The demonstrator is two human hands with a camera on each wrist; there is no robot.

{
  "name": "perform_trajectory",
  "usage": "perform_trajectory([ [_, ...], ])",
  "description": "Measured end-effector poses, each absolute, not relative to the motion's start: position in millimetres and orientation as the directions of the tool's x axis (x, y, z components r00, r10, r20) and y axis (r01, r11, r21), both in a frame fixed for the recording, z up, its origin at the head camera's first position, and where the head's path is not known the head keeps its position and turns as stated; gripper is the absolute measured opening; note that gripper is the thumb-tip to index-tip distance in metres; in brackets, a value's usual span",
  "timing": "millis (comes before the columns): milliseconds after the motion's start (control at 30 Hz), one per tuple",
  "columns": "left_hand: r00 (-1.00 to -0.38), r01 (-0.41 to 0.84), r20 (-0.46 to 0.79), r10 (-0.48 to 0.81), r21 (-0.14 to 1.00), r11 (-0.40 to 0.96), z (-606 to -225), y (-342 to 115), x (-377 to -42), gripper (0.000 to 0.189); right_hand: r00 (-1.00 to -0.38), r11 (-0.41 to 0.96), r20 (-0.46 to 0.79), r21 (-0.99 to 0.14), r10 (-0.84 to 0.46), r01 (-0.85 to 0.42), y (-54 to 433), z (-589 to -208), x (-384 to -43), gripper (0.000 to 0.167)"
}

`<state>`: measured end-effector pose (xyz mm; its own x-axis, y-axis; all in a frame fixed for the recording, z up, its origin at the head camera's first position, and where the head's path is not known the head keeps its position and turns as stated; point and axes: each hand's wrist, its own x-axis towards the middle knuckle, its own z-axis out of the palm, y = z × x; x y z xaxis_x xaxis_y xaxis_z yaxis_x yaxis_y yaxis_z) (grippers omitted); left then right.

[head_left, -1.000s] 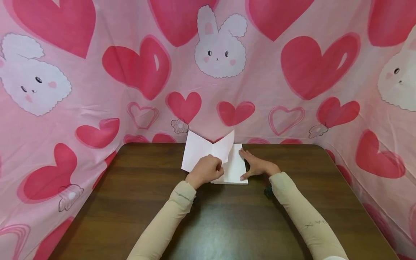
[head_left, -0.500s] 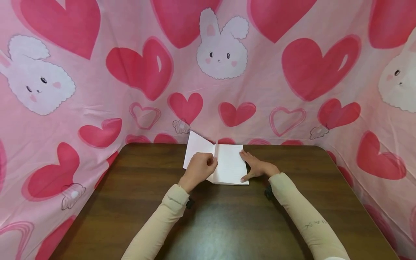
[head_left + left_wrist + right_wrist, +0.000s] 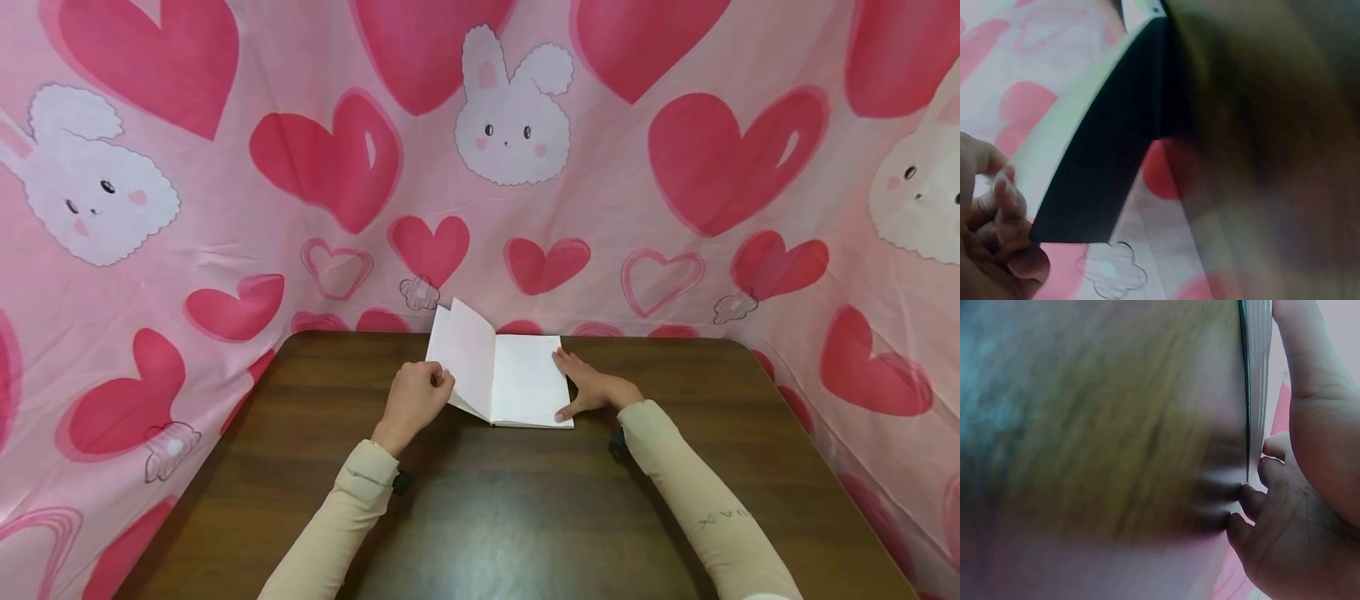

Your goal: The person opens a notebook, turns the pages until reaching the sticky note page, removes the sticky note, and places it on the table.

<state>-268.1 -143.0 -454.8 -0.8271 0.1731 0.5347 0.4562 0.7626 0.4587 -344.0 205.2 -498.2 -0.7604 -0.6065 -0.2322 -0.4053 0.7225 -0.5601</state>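
Observation:
A notebook with white pages (image 3: pixel 531 379) lies spread near the table's far edge. My left hand (image 3: pixel 416 398) pinches the outer edge of a raised page (image 3: pixel 471 358) on the left side. In the left wrist view, the curled fingers of the left hand (image 3: pixel 1004 225) are at the pale page edge, and the notebook's dark cover (image 3: pixel 1097 144) tilts up behind it. With thumb and fingers spread, my right hand (image 3: pixel 592 387) rests along the right edge of the notebook. The right wrist view shows the page block (image 3: pixel 1259 375) beside the thumb of the right hand (image 3: pixel 1297 500).
The brown wooden table (image 3: pixel 495 517) extends toward the person and to both sides. Directly behind it hangs a pink cloth (image 3: pixel 600 208) printed with hearts and rabbits, which also covers both sides.
The left hand has moved left with the page, swinging it over from the right side to the left. More of the right page now shows. The right hand has stayed in place.

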Motion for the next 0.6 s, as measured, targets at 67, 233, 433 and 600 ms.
perform_trajectory([
  [67, -0.85, 0.413, 0.504, 0.155, 0.454, 0.789, -457, -150, -266, 0.043, -0.756, 0.721, -0.232, -0.557, -0.612, -0.412, 206, -498, -344, 0.128],
  [233, -0.92, 0.293, 0.377, 0.107, 0.48, 0.827, -466, -164, -263, 0.047, -0.756, 0.72, -0.232, -0.559, -0.613, -0.412, 206, -500, -343, 0.129],
  [433, -0.986, 0.125, 0.159, 0.049, 0.515, 0.848, -473, -171, -267, 0.044, -0.759, 0.717, -0.229, -0.568, -0.609, -0.404, 205, -499, -342, 0.128],
  [600, -0.999, 0.045, 0.018, 0.042, 0.485, 0.873, -476, -174, -272, 0.039, -0.761, 0.719, -0.229, -0.566, -0.607, -0.404, 204, -498, -342, 0.126],
])
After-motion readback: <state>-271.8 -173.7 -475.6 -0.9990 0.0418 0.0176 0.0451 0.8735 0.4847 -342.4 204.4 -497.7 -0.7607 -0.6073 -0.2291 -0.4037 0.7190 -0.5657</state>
